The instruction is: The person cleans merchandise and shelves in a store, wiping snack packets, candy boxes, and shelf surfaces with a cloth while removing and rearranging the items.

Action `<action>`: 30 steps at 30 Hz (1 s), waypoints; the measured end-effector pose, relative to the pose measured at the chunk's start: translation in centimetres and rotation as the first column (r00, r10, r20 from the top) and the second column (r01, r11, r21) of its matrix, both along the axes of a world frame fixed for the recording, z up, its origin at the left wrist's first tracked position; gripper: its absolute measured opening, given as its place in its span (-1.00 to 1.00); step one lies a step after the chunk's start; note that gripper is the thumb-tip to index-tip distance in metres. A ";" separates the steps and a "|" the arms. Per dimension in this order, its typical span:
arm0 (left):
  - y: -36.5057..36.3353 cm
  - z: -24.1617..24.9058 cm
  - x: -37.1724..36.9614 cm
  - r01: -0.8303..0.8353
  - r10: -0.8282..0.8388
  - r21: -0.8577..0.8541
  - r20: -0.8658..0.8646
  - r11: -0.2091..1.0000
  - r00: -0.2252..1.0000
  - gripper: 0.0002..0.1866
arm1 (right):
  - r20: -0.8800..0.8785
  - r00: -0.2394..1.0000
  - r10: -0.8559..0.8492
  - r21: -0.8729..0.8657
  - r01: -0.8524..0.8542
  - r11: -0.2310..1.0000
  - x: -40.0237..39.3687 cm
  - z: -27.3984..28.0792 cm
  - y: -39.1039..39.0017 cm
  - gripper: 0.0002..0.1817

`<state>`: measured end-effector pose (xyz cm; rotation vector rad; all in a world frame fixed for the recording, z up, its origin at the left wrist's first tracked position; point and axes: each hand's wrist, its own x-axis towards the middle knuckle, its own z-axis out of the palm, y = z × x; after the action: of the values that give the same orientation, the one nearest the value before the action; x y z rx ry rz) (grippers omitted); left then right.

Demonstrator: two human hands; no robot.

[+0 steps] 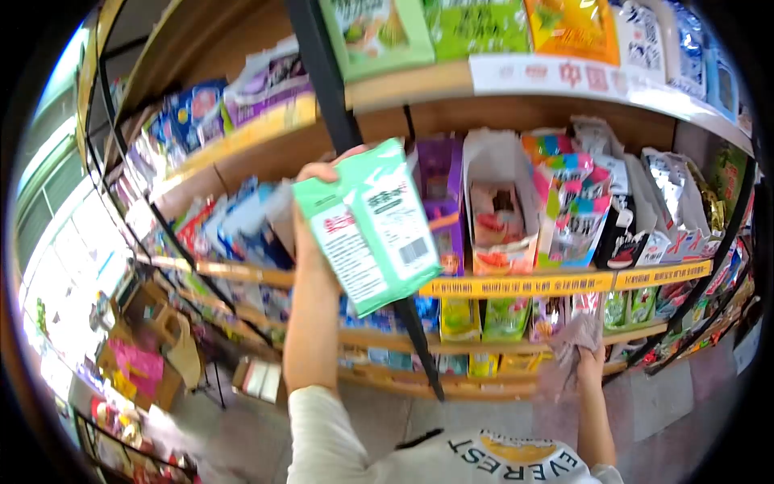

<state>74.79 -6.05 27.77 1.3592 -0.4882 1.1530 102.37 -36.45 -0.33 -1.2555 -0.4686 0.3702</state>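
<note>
My left hand point(322, 172) is raised in front of the shelves, its fingers closed on the top left part of a green and white packet point(367, 227). The packet's back, with printed text and a barcode, faces me. Most of the fingers are hidden behind it. Lower at the right, my right hand point(590, 360) is closed round a crumpled greyish cloth point(574, 347), which hangs in front of the lower shelf and is partly blurred. Behind the packet stand a purple box point(439, 173) and an open carton of pink packets point(496, 214).
Curved wooden shelves with a yellow label strip point(516, 285) hold rows of snack packets. A black upright post point(326, 81) runs down between the shelf sections. Green and orange bags point(572, 28) stand on the upper shelf. At the lower left are an open box point(260, 379) and a pink bag point(137, 363).
</note>
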 end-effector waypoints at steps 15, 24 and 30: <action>-7.2 -9.6 4.8 0.318 -0.331 -0.323 0.018 0.891 0.944 -0.90 | -0.025 0.985 0.168 0.127 -0.164 0.978 -4.5 8.7 0.4 -0.54; -11.0 -10.7 7.7 0.336 -0.412 -0.460 -0.072 0.822 0.909 -0.85 | 0.227 0.900 0.372 0.291 -0.427 0.856 -6.1 12.0 1.6 -0.24; -13.1 -15.4 10.8 0.486 -0.587 -0.440 -0.126 0.755 0.799 -0.85 | 0.047 0.873 0.486 0.211 -0.484 0.849 -7.8 10.9 2.9 -0.45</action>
<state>85.63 -19.10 12.39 0.9056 -0.4001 0.5348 94.56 -33.52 10.56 -0.9093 -0.8035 0.7327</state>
